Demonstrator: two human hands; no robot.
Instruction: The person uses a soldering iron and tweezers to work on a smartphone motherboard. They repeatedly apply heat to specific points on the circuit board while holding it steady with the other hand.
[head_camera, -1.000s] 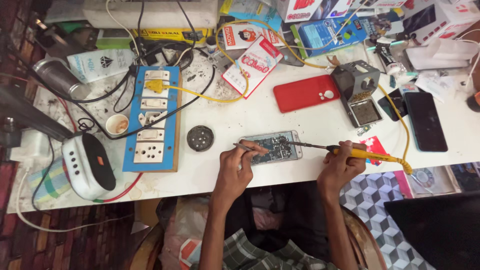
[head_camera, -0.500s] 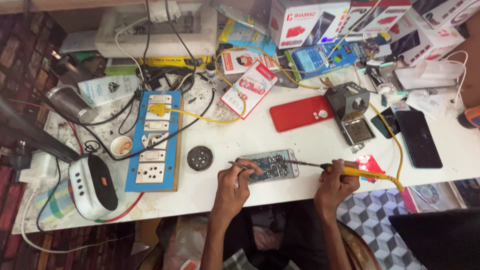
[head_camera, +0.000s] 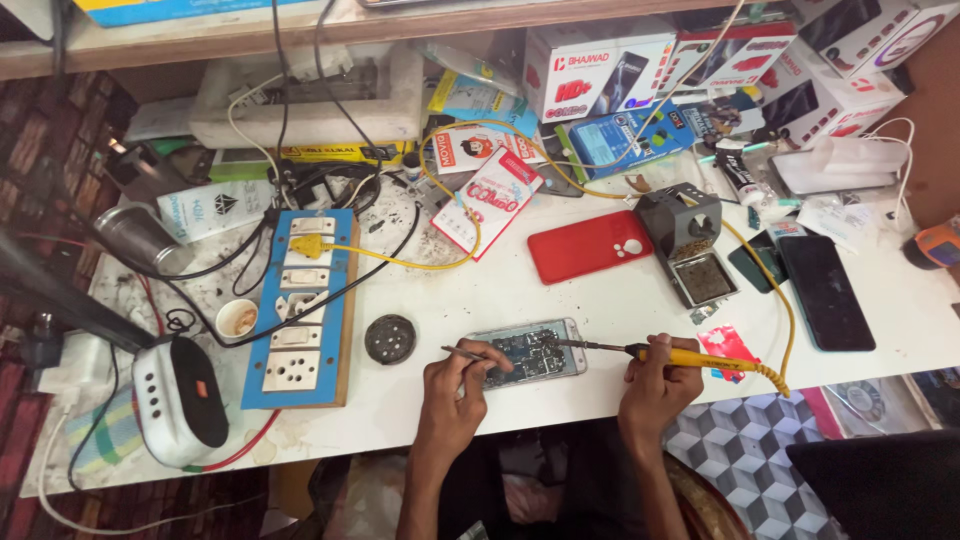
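— What is held in the right hand (head_camera: 655, 385)?

— A soldering iron (head_camera: 665, 355) with a yellow handle is gripped in it. The fingers are closed around the handle, and the metal tip is pointed at the opened phone (head_camera: 528, 352).

— And the left hand (head_camera: 455, 385)?

— Thin tweezers (head_camera: 465, 353) are pinched between its fingers. Their tip is laid on the left side of the phone.

— Where is the phone?

— It is laid flat on the white table (head_camera: 560, 300), near the front edge, between the two hands. Its inner parts are shown, face up.

— What is seen around it?

— A round black disc (head_camera: 390, 338) is placed just to its left. A blue board of sockets (head_camera: 298, 305) is set further left. A red phone cover (head_camera: 590, 245) is laid behind it, and a grey iron stand (head_camera: 690, 245) is put beside that cover.
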